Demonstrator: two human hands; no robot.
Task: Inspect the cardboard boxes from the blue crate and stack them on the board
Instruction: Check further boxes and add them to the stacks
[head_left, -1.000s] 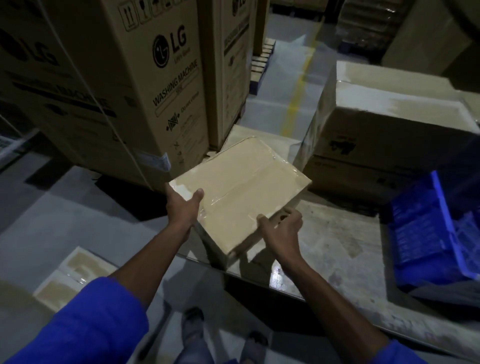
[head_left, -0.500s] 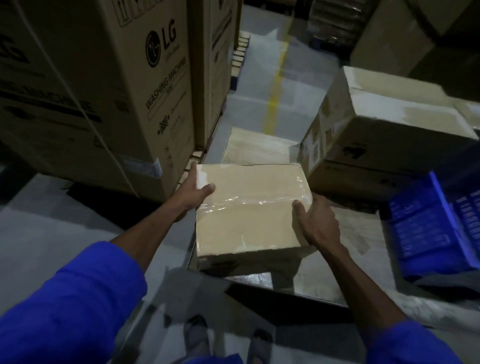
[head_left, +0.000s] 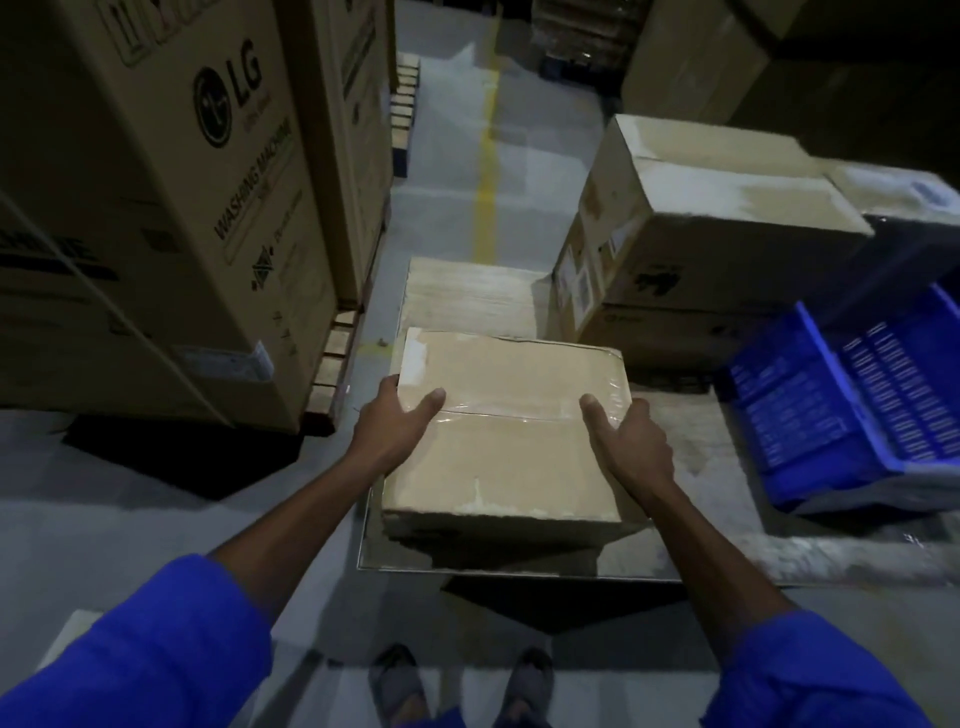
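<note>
Box (head_left: 501, 431) gripped btwn both hands, over board (head_left: 691, 447).

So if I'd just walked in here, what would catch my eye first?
Probably the taped cardboard box in the middle, gripped at its sides by the left hand and the right hand above the shiny board. Next, the bright blue crate at the right edge, and the tall LG washing machine carton looming on the left.
</note>
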